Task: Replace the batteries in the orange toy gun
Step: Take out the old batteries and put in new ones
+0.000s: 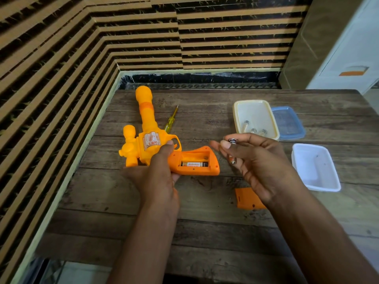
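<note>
The orange toy gun (146, 128) lies on the wooden table (205, 222), barrel pointing away. My left hand (158, 173) grips it at the trigger area. Its handle's battery compartment (194, 158) is uncovered, with one battery (193, 164) seated in the near slot and the other slots bare. My right hand (252, 160) hovers to the right of the handle and holds batteries (233, 141) in its curled fingers: one end shows near the thumb, another end below the palm. The orange compartment cover (246, 198) lies on the table, partly hidden by my right wrist.
A yellow-handled screwdriver (171, 120) lies beside the barrel. At the right stand a cream tub (238, 111) with several batteries in it, a blue lid (289, 123) next to it, and a white tub (315, 167). Striped walls close the left and back.
</note>
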Demonstrator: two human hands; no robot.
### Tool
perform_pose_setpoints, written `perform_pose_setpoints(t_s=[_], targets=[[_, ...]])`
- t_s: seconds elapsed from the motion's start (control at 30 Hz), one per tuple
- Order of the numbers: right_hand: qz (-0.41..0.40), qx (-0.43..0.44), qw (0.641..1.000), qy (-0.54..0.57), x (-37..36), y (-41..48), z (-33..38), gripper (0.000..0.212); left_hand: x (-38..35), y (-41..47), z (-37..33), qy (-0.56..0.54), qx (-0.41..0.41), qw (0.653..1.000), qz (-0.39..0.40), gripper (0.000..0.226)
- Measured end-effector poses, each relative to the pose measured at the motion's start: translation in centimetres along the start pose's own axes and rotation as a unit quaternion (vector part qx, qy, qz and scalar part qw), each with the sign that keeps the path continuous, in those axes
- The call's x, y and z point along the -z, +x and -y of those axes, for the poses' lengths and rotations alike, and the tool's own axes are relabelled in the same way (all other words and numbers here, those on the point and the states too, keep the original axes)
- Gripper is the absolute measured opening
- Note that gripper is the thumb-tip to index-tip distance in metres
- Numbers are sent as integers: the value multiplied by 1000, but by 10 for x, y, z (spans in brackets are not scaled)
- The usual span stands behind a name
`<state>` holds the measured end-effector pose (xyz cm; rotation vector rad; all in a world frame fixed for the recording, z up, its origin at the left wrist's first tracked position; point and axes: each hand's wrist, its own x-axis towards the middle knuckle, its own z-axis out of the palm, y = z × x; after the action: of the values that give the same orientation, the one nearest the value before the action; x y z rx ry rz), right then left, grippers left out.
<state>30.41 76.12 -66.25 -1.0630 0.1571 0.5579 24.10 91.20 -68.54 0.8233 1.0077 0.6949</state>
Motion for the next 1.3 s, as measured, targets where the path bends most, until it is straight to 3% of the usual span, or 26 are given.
perform_pose_setpoints(t_s=[0.07, 0.13, 0.2, 0.3, 0.6, 0.77, 0.9, 1.0, 1.3], targets=[[-7, 48, 998, -48, -3, -2, -4, 41, 0, 0, 1, 4, -5, 1000, 3, 44], [-10, 121, 986, -114, -6, -3, -9, 32, 1, -1, 2, 9, -8, 1000, 3, 44], [-16, 199, 960, -194, -8, -2, -12, 21, 0, -3, 3, 11, -10, 1000, 2, 46], [-15, 274, 923, -269, -11, -2, -15, 20, -2, -4, 3, 14, -12, 1000, -8, 50], [-30, 285, 918, -276, -4, 2, -15, 29, -1, -4, 0, 15, -16, 1000, -5, 47], [-21, 232, 958, -168, 1, 3, -13, 37, -1, -3, 1, 16, -13, 1000, -2, 49], [-5, 233, 961, -150, 1, 3, -10, 24, 0, -4, 2, 17, -13, 1000, 0, 49], [44, 286, 932, -217, -1, 4, -13, 37, 0, -3, 2, 23, -12, 1000, 0, 50], [100, 366, 838, -393, -10, 7, -37, 19, 0, -5, 4, 31, -19, 999, 11, 48]])
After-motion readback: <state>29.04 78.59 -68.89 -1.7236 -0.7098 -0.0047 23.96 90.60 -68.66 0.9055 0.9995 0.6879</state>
